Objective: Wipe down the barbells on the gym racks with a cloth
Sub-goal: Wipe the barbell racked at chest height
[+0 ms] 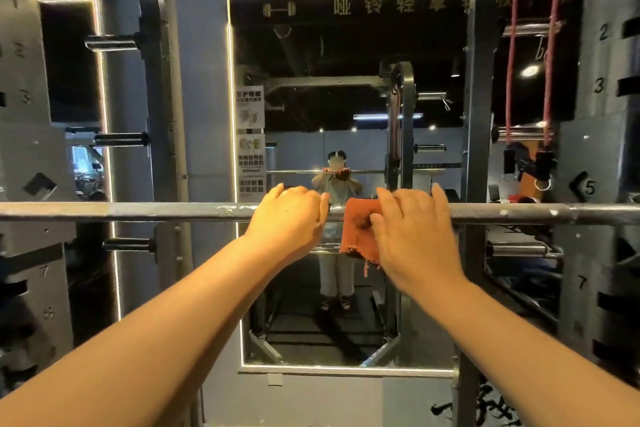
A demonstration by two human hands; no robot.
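Observation:
A steel barbell point(138, 211) runs level across the view at chest height, resting in the rack. My left hand point(287, 222) grips the bar just left of its middle, fingers curled over the top. An orange-red cloth point(356, 229) with a frayed lower edge is draped over the bar right beside that hand. My right hand point(412, 229) holds the cloth against the bar, fingers over the top and thumb pressing into the fabric. The bar's knurled right part point(502, 213) shows beyond my right hand.
Numbered grey rack uprights stand at the left point(24, 149) and right point(595, 149). Plate pegs point(121, 139) stick out on the left. A lit mirror point(346, 97) faces me. Red bands point(512, 62) with black handles hang at the right.

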